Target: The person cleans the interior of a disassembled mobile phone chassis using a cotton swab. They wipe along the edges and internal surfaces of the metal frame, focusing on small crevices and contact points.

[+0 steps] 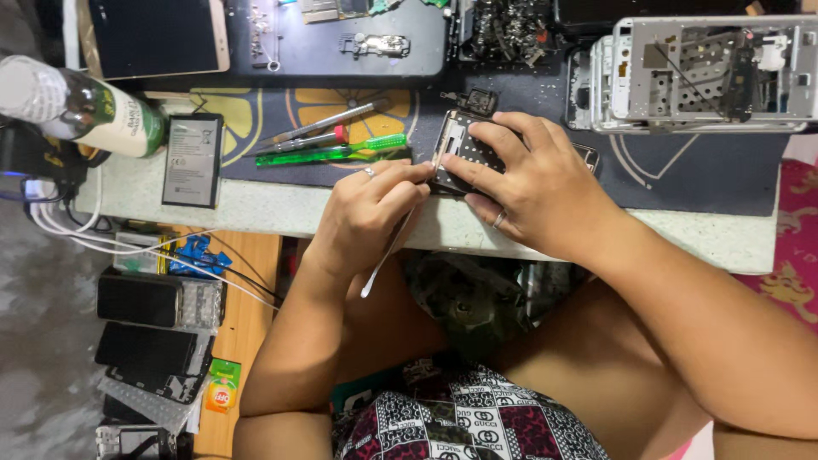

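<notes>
A pale speckled surface point(281, 213) runs across the view, its far part covered by a dark mat point(682, 170) printed with yellow citrus slices; below its near edge sits a wooden shelf point(247, 315) and a grey floor.

The opened phone point(464, 158) lies at the middle of the mat, near the surface's front edge. Its back is off and the dark inner frame with small metal parts is bare, so the stripping down looks well begun, though boards and pieces still sit inside it. The right hand point(532, 183) lies flat over the phone, fingers spread and pressing it down, a ring on one finger. The left hand point(371, 213) is pinched narrow around a thin pale tool point(388, 255), whose tip meets the phone's left edge while its flat tail hangs past the surface edge.

Just left of the hands lie a green-handled screwdriver point(336, 153), translucent and ribbed, and a slim metal tool point(328, 123). Farther left a flat grey battery point(192, 160) lies beside a glass bottle point(81, 106) on its side. At upper right rests a bare silvery phone frame point(707, 72), punched with holes. Dark slab phones point(136, 298) and white cables point(128, 243) crowd the shelf.
</notes>
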